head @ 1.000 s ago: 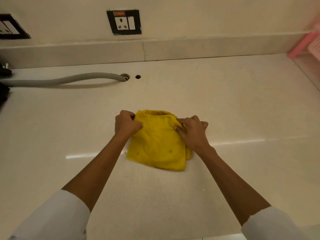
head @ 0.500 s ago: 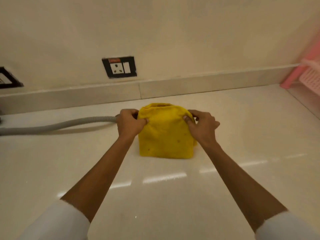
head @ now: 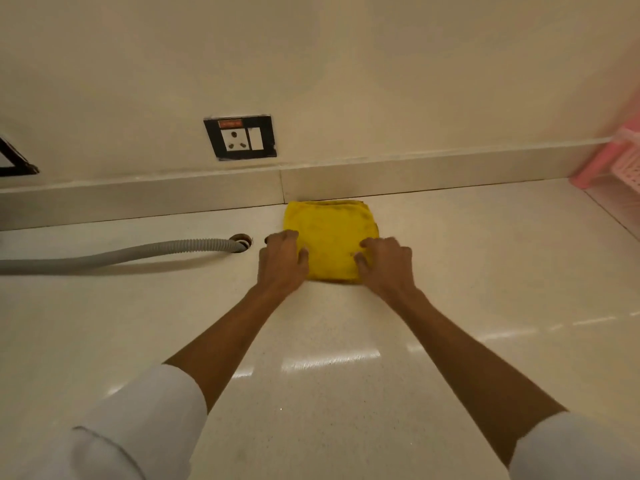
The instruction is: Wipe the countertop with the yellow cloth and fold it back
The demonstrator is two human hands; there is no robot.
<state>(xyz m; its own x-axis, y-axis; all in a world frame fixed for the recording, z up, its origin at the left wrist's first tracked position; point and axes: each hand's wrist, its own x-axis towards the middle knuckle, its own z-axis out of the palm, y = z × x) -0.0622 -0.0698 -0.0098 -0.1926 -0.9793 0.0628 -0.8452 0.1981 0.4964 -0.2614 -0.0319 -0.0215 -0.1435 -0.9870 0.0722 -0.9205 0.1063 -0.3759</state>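
Observation:
The yellow cloth lies folded into a rough square on the cream countertop, its far edge against the low backsplash. My left hand rests on the cloth's near left corner, fingers spread and flat. On the near right corner lies my right hand, fingers also spread. Both hands press down on the cloth rather than pinch it. The near edge of the cloth is partly hidden by my hands.
A grey corrugated hose runs from the left into a hole in the countertop, just left of my left hand. A black socket plate sits on the wall above. A pink rack stands at the far right.
Both hands have carried the folded cloth away from me to the backsplash and laid it flat. Their pinch on its top corners has given way to flat, spread fingers.

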